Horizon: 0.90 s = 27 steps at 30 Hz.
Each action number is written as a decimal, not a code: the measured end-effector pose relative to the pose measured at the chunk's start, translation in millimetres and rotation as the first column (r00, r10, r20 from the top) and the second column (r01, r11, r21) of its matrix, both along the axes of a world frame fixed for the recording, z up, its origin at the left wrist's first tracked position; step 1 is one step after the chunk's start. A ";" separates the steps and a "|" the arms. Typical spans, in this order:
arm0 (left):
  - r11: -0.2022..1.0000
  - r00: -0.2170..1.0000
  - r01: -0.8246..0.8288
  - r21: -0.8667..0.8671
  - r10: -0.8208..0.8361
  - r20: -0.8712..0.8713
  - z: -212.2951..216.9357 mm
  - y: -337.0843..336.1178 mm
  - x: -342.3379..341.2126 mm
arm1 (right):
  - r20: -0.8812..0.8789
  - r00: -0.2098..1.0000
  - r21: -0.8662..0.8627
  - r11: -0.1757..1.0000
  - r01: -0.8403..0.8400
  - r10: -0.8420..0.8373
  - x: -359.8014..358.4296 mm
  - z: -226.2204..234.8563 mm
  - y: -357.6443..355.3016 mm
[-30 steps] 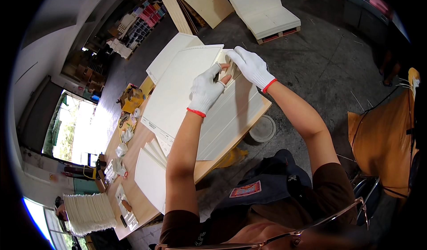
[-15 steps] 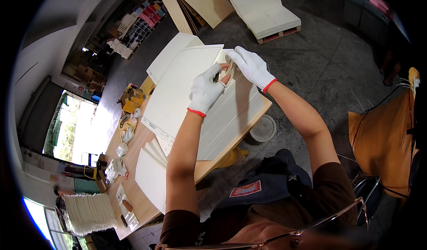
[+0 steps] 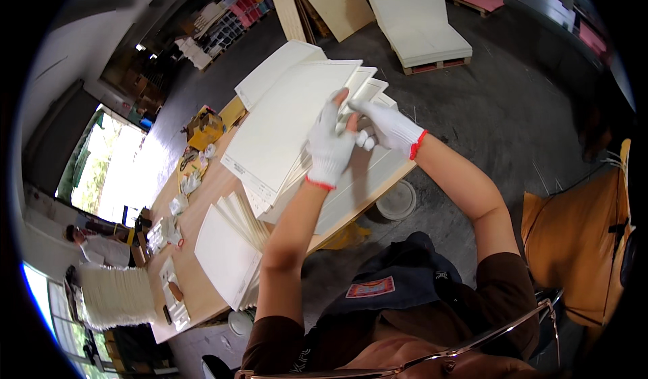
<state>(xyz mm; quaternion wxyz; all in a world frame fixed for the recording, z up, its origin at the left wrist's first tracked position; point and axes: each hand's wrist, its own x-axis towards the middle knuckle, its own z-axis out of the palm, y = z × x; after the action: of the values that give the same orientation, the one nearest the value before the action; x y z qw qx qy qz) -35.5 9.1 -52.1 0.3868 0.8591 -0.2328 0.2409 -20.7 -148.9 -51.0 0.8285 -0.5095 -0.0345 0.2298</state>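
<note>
A stack of large white printed sheets (image 3: pixel 290 116) lies fanned on the table, its far right corners spread apart in steps. Over the stack's right side is my left hand (image 3: pixel 331 143), in a white glove with bare thumb and index tips; those fingers are apart and nothing shows between them. Close beside it, my right hand (image 3: pixel 391 128) wears a similar red-cuffed glove. Its upper finger reaches toward the left hand while the lower fingers curl loosely, with no sheet visible in them. Grey boards or sheets (image 3: pixel 337 203) lie underneath. Some fingertips are slightly blurred.
A smaller fanned pile of white sheets (image 3: pixel 226 254) lies on the wooden table (image 3: pixel 202 227) at near left. Plastic bags (image 3: pixel 192 182) and a yellow box (image 3: pixel 206 128) line its left side. A bucket (image 3: pixel 396 200) stands on the floor, an orange-brown covered object (image 3: pixel 574 237) at right.
My hands have moved apart from the gripped sheet corners and slightly nearer to me. The upper sheets' corners now stand spread. The view has shifted, and a person shows at far left.
</note>
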 end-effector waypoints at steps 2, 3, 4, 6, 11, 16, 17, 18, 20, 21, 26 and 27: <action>0.940 0.986 0.082 -0.332 -0.125 -0.111 -21.1 22.0 -43.0 | 0.010 1.000 0.031 0.999 -0.007 0.007 0.4 -4.5 17.1; 0.940 0.987 0.135 -0.314 -0.155 -0.039 -32.2 34.3 -63.1 | 0.002 1.000 0.005 1.000 0.003 -0.003 0.6 -6.8 23.4; 0.967 0.985 0.169 -0.190 -0.161 0.056 -43.6 47.2 -78.9 | -0.008 1.000 -0.021 1.000 0.010 -0.010 1.9 -8.7 30.8; 0.958 0.921 0.010 -0.287 -0.121 -0.371 -66.3 67.5 -101.4 | -0.008 0.998 0.019 0.998 -0.062 0.062 1.0 -11.0 27.9; 0.107 0.622 -0.448 -0.888 -0.676 -0.395 -89.1 101.2 -141.0 | -0.028 0.999 -0.059 0.998 0.030 -0.031 -26.6 -7.3 1.3; -0.385 0.677 -0.461 -0.799 -0.736 -0.036 -62.2 128.5 -168.7 | -0.040 0.997 -0.244 0.968 0.058 -0.070 -75.5 7.0 -55.6; -0.254 0.648 -0.478 -0.841 -0.748 -0.143 -56.6 129.6 -169.2 | -0.031 0.999 -0.291 0.956 0.025 -0.035 -83.4 10.9 -66.8; -0.100 0.620 -0.469 -0.877 -0.745 -0.246 -51.7 131.1 -170.0 | -0.050 0.997 -0.384 0.922 0.038 -0.061 -89.7 14.7 -76.5; 0.155 0.657 -0.501 -0.851 -0.572 -0.491 -47.8 125.3 -175.9 | 0.038 0.997 -0.519 0.851 0.082 -0.073 -101.5 22.0 -87.0; 0.231 0.669 -0.479 -0.847 -0.528 -0.523 -48.1 123.6 -182.7 | 0.139 0.989 -0.489 0.866 0.109 -0.046 -107.2 25.1 -88.1; 0.195 0.758 -0.526 -0.828 -0.335 -0.560 -65.4 142.0 -232.3 | 0.275 0.960 -0.347 0.937 0.045 0.056 -100.6 35.5 -39.9; 0.178 0.773 -0.545 -0.819 -0.271 -0.573 -69.5 152.5 -241.3 | 0.275 0.959 -0.323 0.946 0.029 0.064 -94.1 35.0 -20.4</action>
<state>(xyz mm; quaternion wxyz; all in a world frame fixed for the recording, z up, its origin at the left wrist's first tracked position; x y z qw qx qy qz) -276.8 161.6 -121.6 0.8650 0.4539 0.1996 0.0765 -114.8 -169.3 -16.0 0.7181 -0.6657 -0.1186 0.1648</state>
